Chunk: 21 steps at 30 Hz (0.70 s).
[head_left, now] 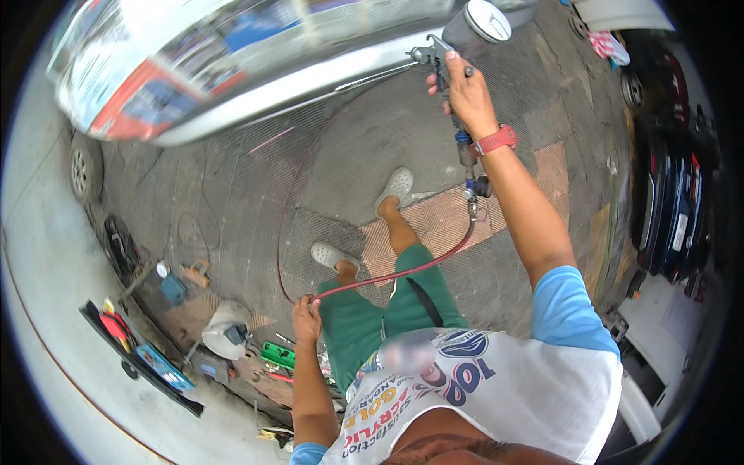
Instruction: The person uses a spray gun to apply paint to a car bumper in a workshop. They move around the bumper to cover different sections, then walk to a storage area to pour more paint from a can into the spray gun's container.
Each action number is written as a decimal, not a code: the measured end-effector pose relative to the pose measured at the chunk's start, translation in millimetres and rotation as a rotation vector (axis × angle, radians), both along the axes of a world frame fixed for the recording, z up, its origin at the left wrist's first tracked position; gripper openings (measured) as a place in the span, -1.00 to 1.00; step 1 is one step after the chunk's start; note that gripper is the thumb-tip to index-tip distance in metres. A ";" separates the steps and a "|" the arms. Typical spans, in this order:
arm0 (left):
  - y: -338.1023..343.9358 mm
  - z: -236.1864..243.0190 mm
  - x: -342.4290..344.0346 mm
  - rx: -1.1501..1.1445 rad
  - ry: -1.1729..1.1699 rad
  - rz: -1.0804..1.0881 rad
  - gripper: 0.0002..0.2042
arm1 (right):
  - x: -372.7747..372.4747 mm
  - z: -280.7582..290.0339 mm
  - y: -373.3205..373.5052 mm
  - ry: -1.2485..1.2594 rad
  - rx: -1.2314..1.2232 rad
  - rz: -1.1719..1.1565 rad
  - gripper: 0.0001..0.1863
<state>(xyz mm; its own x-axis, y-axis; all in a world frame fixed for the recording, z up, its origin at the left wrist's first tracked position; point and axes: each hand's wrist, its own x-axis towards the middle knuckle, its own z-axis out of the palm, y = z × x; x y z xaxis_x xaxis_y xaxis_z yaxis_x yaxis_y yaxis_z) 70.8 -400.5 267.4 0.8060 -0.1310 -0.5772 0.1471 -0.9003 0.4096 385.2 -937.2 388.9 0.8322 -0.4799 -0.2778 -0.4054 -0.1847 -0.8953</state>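
Note:
My right hand [471,99] is wrapped round the handle of a paint spray gun [440,60], raised at the upper right of centre. On top of the gun sits a dark cup with a white lid [488,20]. Its nozzle points left, close to the silver lower panel [287,87] of a vehicle. Blue-ringed fittings and a small gauge hang below the grip. From them a red air hose [387,277] curves down across my legs to my left hand [307,316], whose fingers are closed on it. Paper sheets [182,89] cover the vehicle above the panel.
The hose loops over the patchwork floor [372,132]. At left lie a wheel [86,169], a white bucket [226,329], a green tool case [277,354] and a black tray of tools [139,358]. A dark car [676,209] stands at right.

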 end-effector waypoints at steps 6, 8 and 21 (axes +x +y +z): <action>167.2 -20.2 -78.9 0.056 -0.032 0.236 -0.73 | 26.7 -14.4 224.1 -0.078 0.101 0.148 -0.44; 217.8 -23.1 -101.6 0.021 0.026 0.345 -0.69 | 43.7 -20.8 295.6 -0.093 0.147 0.152 -0.40; 309.3 -58.9 -190.5 0.017 0.168 0.686 -0.49 | 121.7 -75.5 553.6 -0.317 0.239 0.383 -0.44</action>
<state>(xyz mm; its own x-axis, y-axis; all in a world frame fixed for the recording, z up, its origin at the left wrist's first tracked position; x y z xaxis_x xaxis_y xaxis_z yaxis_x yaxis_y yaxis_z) -119.8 -91.2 208.5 0.6034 0.3848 -0.6985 0.7434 -0.5884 0.3181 507.0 -383.7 313.4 0.9956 -0.0803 -0.0493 -0.0528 -0.0424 -0.9977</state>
